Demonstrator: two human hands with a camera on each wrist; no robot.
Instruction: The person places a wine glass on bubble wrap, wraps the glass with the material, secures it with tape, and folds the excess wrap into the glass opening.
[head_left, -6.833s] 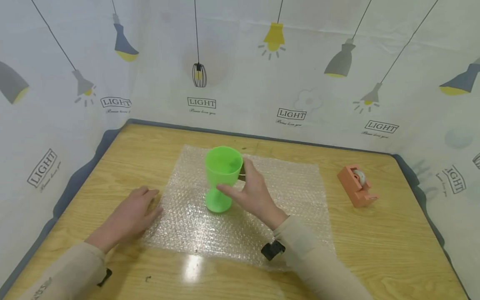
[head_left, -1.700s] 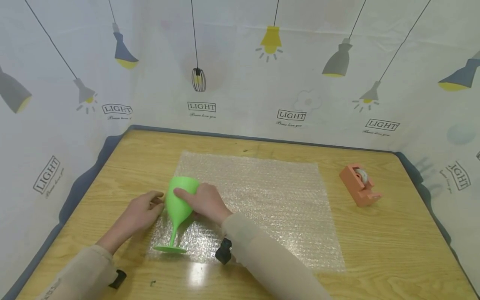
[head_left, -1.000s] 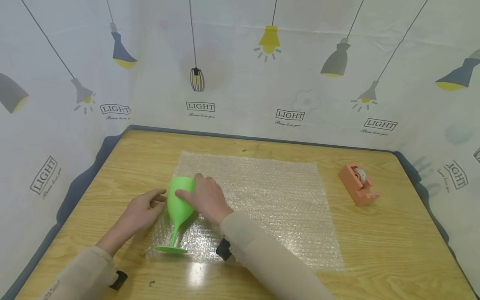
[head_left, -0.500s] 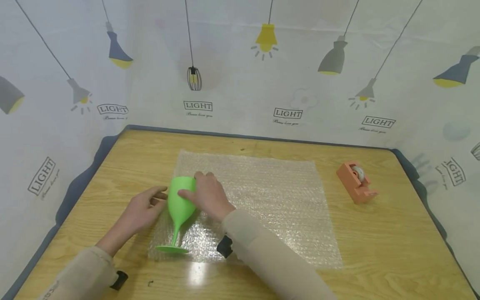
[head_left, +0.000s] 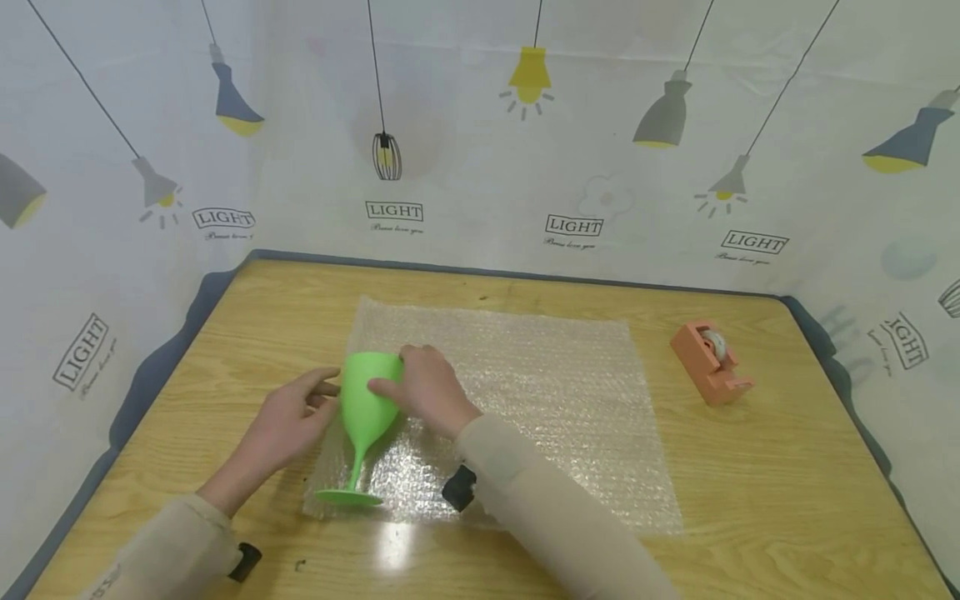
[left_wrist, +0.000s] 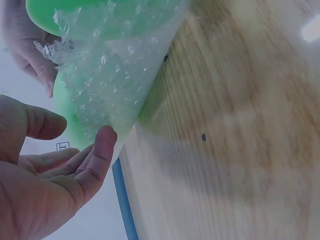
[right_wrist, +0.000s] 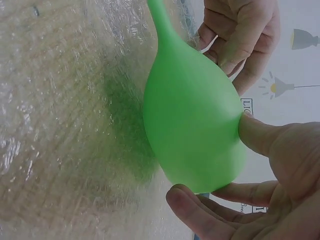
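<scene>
A bright green plastic goblet [head_left: 370, 392] lies on its side near the left edge of a bubble wrap sheet [head_left: 555, 400]. Its mouth points away from me, and its foot lies at the near edge. My right hand [head_left: 435, 392] grips the bowl from the right, thumb on top and fingers by the rim [right_wrist: 225, 165]. On the other side, my left hand [head_left: 288, 421] has loosely bent fingers beside the bowl. Seen from the left wrist, the wrap's edge [left_wrist: 107, 82] is raised against the goblet, and a left fingertip [left_wrist: 106, 135] touches it from outside.
An orange tape dispenser [head_left: 708, 362] with a roll of tape stands at the right of the wooden table [head_left: 787, 467]. A white curtain [head_left: 480, 125] printed with lamps borders the table at the back and sides.
Earlier the goblet stood upright mid-sheet; by 1.7 seconds ago it lay tipped at the left edge. Since then goblet and both hands have shifted slightly right, and the sheet's left edge has moved in.
</scene>
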